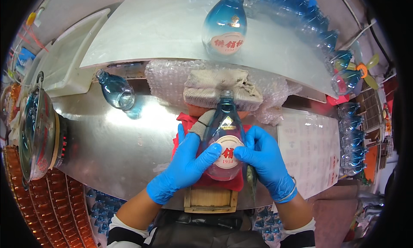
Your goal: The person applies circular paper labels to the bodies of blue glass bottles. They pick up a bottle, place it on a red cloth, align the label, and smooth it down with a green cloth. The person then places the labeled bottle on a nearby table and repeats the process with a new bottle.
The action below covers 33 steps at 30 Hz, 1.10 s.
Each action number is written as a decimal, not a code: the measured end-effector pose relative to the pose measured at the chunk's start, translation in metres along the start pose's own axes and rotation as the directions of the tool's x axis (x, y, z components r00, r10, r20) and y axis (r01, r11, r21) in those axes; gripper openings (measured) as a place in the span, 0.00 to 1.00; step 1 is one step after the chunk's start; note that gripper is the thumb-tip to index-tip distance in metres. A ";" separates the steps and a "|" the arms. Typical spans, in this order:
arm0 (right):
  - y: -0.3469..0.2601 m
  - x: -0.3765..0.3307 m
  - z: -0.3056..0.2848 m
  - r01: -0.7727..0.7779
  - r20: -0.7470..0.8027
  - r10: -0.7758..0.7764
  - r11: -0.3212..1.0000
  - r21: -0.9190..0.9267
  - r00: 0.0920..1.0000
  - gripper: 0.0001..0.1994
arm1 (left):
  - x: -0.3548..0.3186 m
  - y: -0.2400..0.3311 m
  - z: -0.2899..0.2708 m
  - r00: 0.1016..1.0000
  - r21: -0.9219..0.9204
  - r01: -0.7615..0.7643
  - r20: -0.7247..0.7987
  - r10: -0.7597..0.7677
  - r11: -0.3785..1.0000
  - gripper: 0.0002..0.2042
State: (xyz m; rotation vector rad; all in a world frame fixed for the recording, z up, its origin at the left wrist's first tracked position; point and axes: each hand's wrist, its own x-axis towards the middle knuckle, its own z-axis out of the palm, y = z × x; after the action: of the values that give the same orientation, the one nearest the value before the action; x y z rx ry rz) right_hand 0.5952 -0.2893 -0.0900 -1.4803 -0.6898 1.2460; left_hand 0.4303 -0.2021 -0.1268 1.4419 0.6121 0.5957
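Note:
A blue glass bottle point(226, 119) with a pinkish lower body leans in front of me, its neck against a folded knitted cloth pad point(221, 91). On its belly is a round cream label point(228, 151) with red print. My left hand point(183, 162), in a blue glove with a grey cloth sleeve over a finger, grips the bottle's left side, thumb on the label. From the right, my gloved right hand point(267, 162) holds it, thumb pressed on the label's right edge. Beneath lies a red cloth point(217, 182) over a wooden block point(211, 199).
One unlabelled bottle point(115, 89) stands at the left on the metal table point(99, 136). A labelled bottle point(225, 26) is on the white board point(142, 28) beyond. Label sheets point(307, 147) lie at right, near several bottles point(352, 138). A round pan point(38, 134) stands far left.

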 end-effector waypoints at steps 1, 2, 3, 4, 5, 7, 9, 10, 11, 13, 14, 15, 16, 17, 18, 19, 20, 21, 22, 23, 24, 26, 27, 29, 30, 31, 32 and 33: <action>0.006 0.001 -0.002 0.020 0.010 -0.020 0.999 0.040 1.000 0.15 | 0.000 0.000 0.000 1.000 -0.018 0.002 0.011 -0.002 1.000 0.35; 0.006 0.001 0.000 -0.008 0.010 0.007 0.995 0.101 1.000 0.15 | 0.001 0.001 0.000 1.000 -0.035 -0.004 0.027 0.005 0.999 0.34; 0.003 -0.001 0.002 -0.036 0.011 0.035 0.986 0.161 0.999 0.15 | 0.001 0.001 -0.001 0.999 -0.062 -0.007 0.041 0.009 0.998 0.34; 0.003 -0.001 0.004 -0.063 0.013 0.062 0.973 0.221 0.998 0.14 | 0.001 0.000 -0.001 0.999 -0.087 -0.005 0.052 0.010 0.996 0.34; 0.004 -0.002 0.004 -0.075 0.013 0.074 0.973 0.220 0.997 0.14 | 0.001 -0.001 -0.002 0.998 -0.127 -0.003 0.065 0.011 0.992 0.34; 0.009 -0.002 0.002 -0.096 0.011 0.096 0.971 0.220 0.995 0.13 | 0.002 -0.003 -0.002 0.997 -0.173 -0.002 0.079 0.016 0.985 0.33; 0.012 -0.001 0.000 -0.102 0.027 0.098 0.970 0.223 0.995 0.13 | 0.003 -0.002 -0.003 0.997 -0.174 -0.017 0.076 0.031 0.985 0.33; 0.013 -0.001 -0.001 -0.104 0.035 0.099 0.969 0.224 0.994 0.13 | 0.003 -0.002 -0.003 0.997 -0.225 -0.009 0.079 0.028 0.974 0.33; 0.013 0.000 -0.002 -0.103 0.037 0.097 0.971 0.216 0.995 0.13 | 0.003 -0.002 -0.003 0.996 -0.277 -0.002 0.081 0.025 0.961 0.32; 0.013 0.002 -0.003 -0.101 0.040 0.095 0.975 0.199 0.995 0.13 | 0.005 -0.003 -0.004 0.997 -0.292 -0.006 0.077 0.030 0.956 0.32; 0.016 0.002 -0.004 -0.081 0.054 0.071 0.973 0.217 0.996 0.13 | 0.005 -0.007 -0.005 0.997 -0.256 -0.014 0.069 0.032 0.967 0.33; 0.019 0.002 -0.005 -0.061 0.067 0.047 0.970 0.236 0.997 0.13 | 0.005 -0.008 -0.005 0.998 -0.219 -0.021 0.060 0.035 0.975 0.33; 0.021 0.002 -0.005 -0.042 0.081 0.022 0.966 0.255 0.996 0.13 | 0.004 -0.007 -0.006 0.996 -0.160 -0.038 0.072 0.050 0.986 0.33; 0.023 0.002 -0.003 0.030 0.058 -0.044 0.974 0.225 0.997 0.13 | 0.004 -0.004 -0.005 0.994 -0.102 -0.052 0.089 0.061 0.993 0.33; 0.025 0.003 0.001 0.101 0.037 -0.110 0.976 0.194 0.993 0.13 | 0.003 -0.001 -0.005 0.994 -0.116 -0.041 0.101 0.053 0.992 0.33; 0.026 0.003 0.003 0.172 0.019 -0.177 0.972 0.161 0.984 0.13 | 0.002 0.002 -0.004 0.993 -0.131 -0.028 0.111 0.043 0.991 0.33; 0.027 0.004 0.002 0.161 0.035 -0.169 0.972 0.170 0.985 0.13 | 0.000 0.004 -0.003 0.993 -0.215 0.009 0.116 0.017 0.976 0.34; 0.028 0.005 0.000 0.150 0.051 -0.161 0.972 0.180 0.986 0.13 | -0.001 0.004 -0.002 0.992 -0.298 0.046 0.122 -0.009 0.954 0.34; 0.029 0.006 -0.002 0.139 0.067 -0.154 0.972 0.189 0.986 0.13 | -0.002 0.002 -0.004 0.992 -0.275 0.042 0.126 -0.007 0.961 0.34; 0.031 0.007 -0.005 0.111 0.080 -0.128 0.975 0.192 0.988 0.13 | -0.002 0.000 -0.006 0.991 -0.255 0.038 0.134 -0.004 0.966 0.34; 0.033 0.008 -0.008 0.082 0.094 -0.102 0.977 0.195 0.990 0.13 | -0.002 -0.001 -0.007 0.990 -0.234 0.034 0.141 0.000 0.972 0.34; 0.034 0.008 -0.010 0.031 0.106 -0.054 0.978 0.209 0.993 0.13 | -0.002 -0.002 -0.006 0.991 -0.294 0.047 0.131 -0.009 0.955 0.34; 0.033 0.008 -0.011 0.009 0.104 -0.032 0.976 0.219 0.994 0.12 | -0.002 -0.001 -0.005 0.992 -0.323 0.053 0.127 -0.013 0.945 0.34; 0.033 0.007 -0.011 -0.012 0.099 -0.013 0.971 0.241 0.995 0.12 | 0.000 -0.005 -0.009 0.989 -0.289 0.032 0.148 0.011 0.957 0.33; 0.035 0.007 -0.011 -0.010 0.097 -0.015 0.968 0.251 0.995 0.12 | 0.002 -0.005 -0.010 0.987 -0.270 0.019 0.159 0.025 0.963 0.33; 0.035 0.007 -0.012 -0.007 0.094 -0.018 0.965 0.262 0.995 0.12 | 0.003 -0.003 -0.008 0.991 -0.334 0.058 0.132 -0.014 0.941 0.33; 0.034 0.008 -0.011 -0.047 0.103 0.018 0.958 0.282 0.994 0.12 | 0.004 -0.004 -0.005 0.993 -0.397 0.096 0.104 -0.059 0.913 0.33; 0.032 0.008 -0.011 -0.087 0.113 0.055 0.950 0.301 0.992 0.12 | 0.005 -0.004 -0.003 0.991 -0.458 0.130 0.079 -0.105 0.879 0.33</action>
State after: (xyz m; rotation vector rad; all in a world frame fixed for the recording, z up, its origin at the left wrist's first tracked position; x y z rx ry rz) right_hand 0.6021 -0.2956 -0.1230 -1.1997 -0.4875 1.4228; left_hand 0.4313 -0.1967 -0.1310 0.9588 0.4716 0.5606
